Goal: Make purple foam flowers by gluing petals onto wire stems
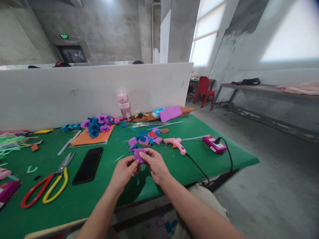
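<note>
Both the left hand (124,171) and the right hand (155,163) pinch a small purple foam piece (139,154) in their fingers, just above the green felt tabletop (159,186). Beyond lie cut foam petals (146,137) and a pink glue gun (175,143); a black phone (88,165) and red-and-yellow scissors (47,184) lie left.

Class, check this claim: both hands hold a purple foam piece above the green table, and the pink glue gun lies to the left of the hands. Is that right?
Not quite. The glue gun lies to the right of the hands, not the left, as the head view shows. Both the left hand and right hand do hold the purple foam piece above the green table.
</note>
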The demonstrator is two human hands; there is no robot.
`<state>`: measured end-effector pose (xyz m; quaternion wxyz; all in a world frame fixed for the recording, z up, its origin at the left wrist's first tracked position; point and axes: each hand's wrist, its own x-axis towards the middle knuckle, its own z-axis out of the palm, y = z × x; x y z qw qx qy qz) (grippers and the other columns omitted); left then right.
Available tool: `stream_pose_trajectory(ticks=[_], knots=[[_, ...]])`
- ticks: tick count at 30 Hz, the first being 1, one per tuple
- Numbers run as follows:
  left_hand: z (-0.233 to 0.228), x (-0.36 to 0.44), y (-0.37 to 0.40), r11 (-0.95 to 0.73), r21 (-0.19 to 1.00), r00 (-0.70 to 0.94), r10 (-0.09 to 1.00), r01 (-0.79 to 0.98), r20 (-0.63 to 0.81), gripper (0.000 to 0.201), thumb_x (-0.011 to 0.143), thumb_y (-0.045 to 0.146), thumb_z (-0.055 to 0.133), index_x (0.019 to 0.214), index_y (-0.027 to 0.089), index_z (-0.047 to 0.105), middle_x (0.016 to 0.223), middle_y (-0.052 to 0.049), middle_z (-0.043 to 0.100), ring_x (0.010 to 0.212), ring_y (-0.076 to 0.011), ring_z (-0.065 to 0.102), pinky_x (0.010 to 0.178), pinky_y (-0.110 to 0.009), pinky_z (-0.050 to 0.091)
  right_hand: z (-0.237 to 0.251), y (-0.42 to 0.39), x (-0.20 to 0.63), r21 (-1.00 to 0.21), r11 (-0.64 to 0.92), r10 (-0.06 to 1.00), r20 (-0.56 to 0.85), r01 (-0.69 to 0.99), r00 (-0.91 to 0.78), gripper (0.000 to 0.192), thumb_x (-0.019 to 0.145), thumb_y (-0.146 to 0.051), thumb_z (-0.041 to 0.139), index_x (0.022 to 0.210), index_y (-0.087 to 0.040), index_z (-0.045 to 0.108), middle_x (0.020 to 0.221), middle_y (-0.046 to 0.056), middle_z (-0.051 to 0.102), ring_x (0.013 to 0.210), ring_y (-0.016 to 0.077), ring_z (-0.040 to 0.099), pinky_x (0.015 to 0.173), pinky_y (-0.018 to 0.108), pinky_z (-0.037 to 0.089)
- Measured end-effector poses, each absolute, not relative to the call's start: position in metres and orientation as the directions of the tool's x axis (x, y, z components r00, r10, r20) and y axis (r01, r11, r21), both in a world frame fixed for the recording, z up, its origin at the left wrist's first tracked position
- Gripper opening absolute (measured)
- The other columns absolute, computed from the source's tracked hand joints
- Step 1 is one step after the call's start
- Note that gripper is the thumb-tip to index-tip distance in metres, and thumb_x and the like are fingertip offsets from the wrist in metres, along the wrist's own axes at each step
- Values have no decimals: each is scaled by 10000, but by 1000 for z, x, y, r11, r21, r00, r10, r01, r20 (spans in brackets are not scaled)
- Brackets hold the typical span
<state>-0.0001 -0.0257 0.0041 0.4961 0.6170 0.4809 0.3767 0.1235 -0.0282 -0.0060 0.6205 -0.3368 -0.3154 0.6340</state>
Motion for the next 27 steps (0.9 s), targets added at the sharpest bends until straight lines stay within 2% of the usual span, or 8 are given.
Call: stream_pose_trajectory(ticks=[6,10,12,14,17,19,24,27], knots=[[4,7,-29,-54,973,271,962,225,-9,281,722,418,559,630,152,580,510,15,518,455,-99,440,443,-201,314,-10,-25,124,-820,-96,995,-67,-564,-72,249,602,-352,718,726,-142,674,625,-10,619,526,84,496,540,225,404],[22,-22,-22,-156,916,228,971,369,73,231,693,403,580,710,180,637,600,-12,606,533,-141,513,518,-222,364,-11,-23,127,-801,-82,995,-103,-592,2,247,560,-318,749,735,-152,696,658,-8,649,568,81,520,614,228,428],[35,-62,-17,-226,770,42,967,596,251,237,710,403,549,775,201,656,688,-28,645,623,-174,556,583,-237,375,-9,-24,129,-805,-74,993,-116,-589,33,252,547,-318,757,734,-158,701,679,-6,661,588,81,528,641,230,430],[45,-114,-13,-62,507,-144,923,860,356,256,735,395,492,776,191,642,707,-50,643,673,-211,562,590,-252,356,-7,-25,131,-808,-85,991,-127,-583,33,251,545,-322,758,727,-159,702,689,-3,664,593,82,530,641,232,428],[46,-185,-14,211,130,-231,959,969,165,309,738,438,447,698,163,583,658,-77,606,667,-250,561,560,-260,334,-4,-28,133,-810,-104,991,-133,-577,8,246,551,-324,754,730,-163,702,695,0,663,600,87,531,637,234,426],[40,-215,-15,298,-22,-298,954,954,36,319,703,473,462,625,169,516,622,-80,582,686,-273,568,561,-261,336,-3,-29,132,-814,-100,992,-124,-572,4,238,556,-323,751,729,-167,702,694,0,662,601,89,530,630,233,423],[25,-236,-6,423,-52,-426,900,904,-94,294,640,468,502,613,198,389,606,-57,571,690,-254,577,555,-236,336,-7,-26,131,-810,-92,994,-111,-579,-1,242,570,-332,743,747,-170,704,712,3,667,605,87,536,631,235,419],[24,-240,3,463,61,-443,874,884,-201,263,633,393,527,564,201,360,484,-6,513,597,-201,560,538,-220,332,-8,-25,132,-809,-100,993,-118,-580,-6,239,580,-331,738,753,-170,704,720,2,668,614,84,538,629,230,415]])
